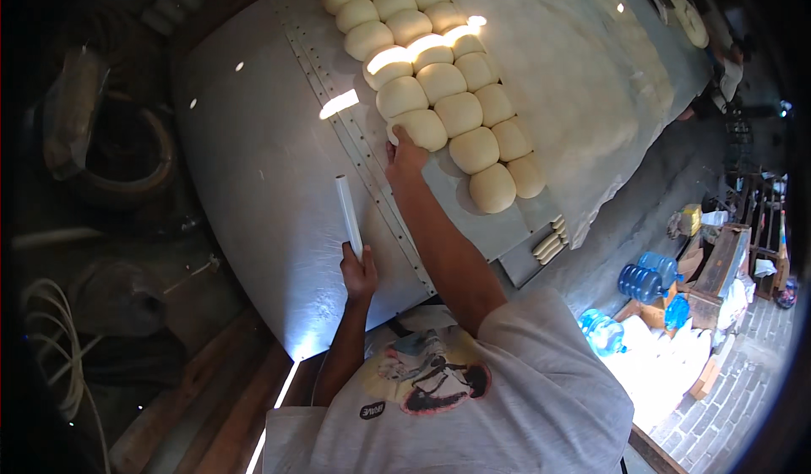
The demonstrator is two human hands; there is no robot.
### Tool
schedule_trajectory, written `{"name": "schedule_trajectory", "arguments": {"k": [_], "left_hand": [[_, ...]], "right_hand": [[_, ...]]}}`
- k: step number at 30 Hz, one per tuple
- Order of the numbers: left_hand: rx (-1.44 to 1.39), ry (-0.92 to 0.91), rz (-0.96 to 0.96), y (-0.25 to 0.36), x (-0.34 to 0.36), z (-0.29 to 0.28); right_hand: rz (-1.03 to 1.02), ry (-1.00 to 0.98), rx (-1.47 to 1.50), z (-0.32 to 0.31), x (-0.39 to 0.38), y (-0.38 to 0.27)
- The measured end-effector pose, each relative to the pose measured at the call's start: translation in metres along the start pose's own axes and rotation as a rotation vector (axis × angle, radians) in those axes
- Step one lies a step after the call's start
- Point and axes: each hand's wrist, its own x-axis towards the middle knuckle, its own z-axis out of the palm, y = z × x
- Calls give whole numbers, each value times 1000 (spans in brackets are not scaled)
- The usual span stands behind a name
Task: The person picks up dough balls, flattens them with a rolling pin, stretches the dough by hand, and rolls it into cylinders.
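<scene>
Several pale round dough balls lie packed in rows on a grey metal table. My right hand reaches out along the table and touches the nearest dough ball at the left end of the rows. My left hand is closer to my body and grips the lower end of a thin white rod, which points away from me over the table. A strip of rivets runs along the table between the rod and the dough.
The table's right part is dusted with flour. Blue water bottles and wooden crates stand on the floor at the right. A tyre and a coiled hose lie at the left. Someone's arm shows at the far end.
</scene>
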Motion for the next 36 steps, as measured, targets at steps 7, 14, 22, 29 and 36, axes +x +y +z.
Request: {"name": "schedule_trajectory", "arguments": {"k": [7, 14, 22, 29, 36], "left_hand": [[-222, 161, -64, 7, -5, -49], [-144, 436, -170, -4, -54, -98], [342, 652, 178, 63, -59, -125], [639, 275, 285, 33, -47, -148], [982, 332, 56, -12, 127, -144]], "right_hand": [[323, -569, -42, -151, -106, -107], [517, -689, -162, -185, -184, -140], [684, -955, -439, -163, -128, 2], [-1207, -1199, -1322, -126, -140, -23], [-1529, -1025, -1815, -16, -39, 86]]}}
